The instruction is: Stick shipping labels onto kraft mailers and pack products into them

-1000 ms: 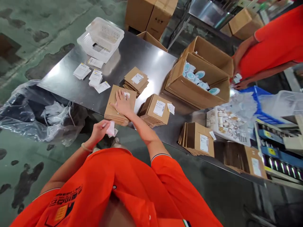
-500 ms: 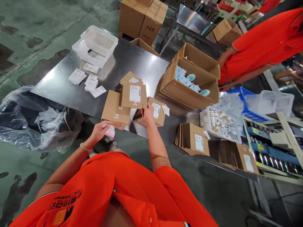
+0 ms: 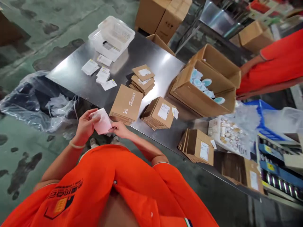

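A small pale pink-white paper sheet point(image 3: 102, 122) is held between both hands in front of the table's near edge. My left hand point(image 3: 86, 126) grips its left side, thumb on top. At its right corner, my right hand point(image 3: 120, 129) pinches it with closed fingers. Just beyond the hands stands a stack of flat brown cardboard pieces point(image 3: 126, 102) with printing on top. Behind it lies a pile of smaller labelled cardboard pieces point(image 3: 144, 78). Another folded cardboard stack with a white label point(image 3: 161, 113) is to the right.
The metal table point(image 3: 82, 82) carries white cards point(image 3: 103, 75), white baskets point(image 3: 112, 37), an open box of blue-white items point(image 3: 205, 85) and more folded cardboard point(image 3: 199, 146). A plastic-lined bin point(image 3: 40, 101) stands left. A person in orange point(image 3: 281, 66) is at the right.
My right hand has let go of the labelled cardboard piece, now on the smaller pile, and moved left to the paper. My left hand has raised the paper slightly. The view has shifted.
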{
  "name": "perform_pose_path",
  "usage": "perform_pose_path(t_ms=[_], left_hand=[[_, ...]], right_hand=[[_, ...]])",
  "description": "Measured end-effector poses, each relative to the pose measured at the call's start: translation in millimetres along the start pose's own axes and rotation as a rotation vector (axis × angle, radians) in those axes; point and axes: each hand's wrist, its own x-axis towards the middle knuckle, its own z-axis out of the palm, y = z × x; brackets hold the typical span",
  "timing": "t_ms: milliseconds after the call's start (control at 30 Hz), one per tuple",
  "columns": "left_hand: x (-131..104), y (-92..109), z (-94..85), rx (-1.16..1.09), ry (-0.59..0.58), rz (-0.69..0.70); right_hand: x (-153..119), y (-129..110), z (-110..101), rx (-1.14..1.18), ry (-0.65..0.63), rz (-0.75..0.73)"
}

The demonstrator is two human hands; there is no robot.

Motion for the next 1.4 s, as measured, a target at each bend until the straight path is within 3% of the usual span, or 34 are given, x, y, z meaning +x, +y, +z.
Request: perform_pose_path(t_ms=[67,133,233,300,367,500,633,767,867,967,1067,1167,1267,1400], left_hand=[[11,-7,-10.3,-0.052,0.136,-0.045],[11,-16,-16.0,-0.071,0.168,-0.089],[-6,-25,-12.4,-0.038,-0.021,-0.085],[-19,-26,-5.3,0.031,-0.162,-0.070],[-27,-24,1.7,0.115,-0.229,-0.075],[-26,-20,13.4,0.259,-0.231,-0.067],[-19,-21,27.6,0.366,-0.221,-0.055],[-15,-23,40.4,0.417,-0.250,-0.113],[-16,-28,43.9,0.368,-0.362,-0.240],[-20,-39,44.6,0.343,-0.459,-0.382],[-19,-54,47.4,0.343,-0.411,-0.424],[-15,-72,48.0,0.368,-0.333,-0.383],[-14,-86,35.4,0.407,-0.372,-0.383],[-18,-83,8.6,0.439,-0.521,-0.235]], right_hand=[[4,1,24,0.123,0.112,0.090],[10,-1,30,0.231,0.241,0.129],[16,-7,24,0.284,0.391,0.117],[17,-9,19,0.276,0.415,0.106],[14,-9,15,0.251,0.402,0.116],[0,-2,10,0.139,0.429,0.124],[-22,9,10,-0.122,0.565,-0.002],[-44,8,11,-0.335,0.610,-0.067],[-44,0,-14,-0.381,0.743,-0.117],[-15,-1,-71,-0.346,0.914,-0.068],[30,17,-137,-0.320,0.969,0.048],[64,40,-179,-0.356,0.916,0.149],[72,46,-183,-0.475,0.847,0.250],[67,25,-146,-0.648,0.798,0.254]])
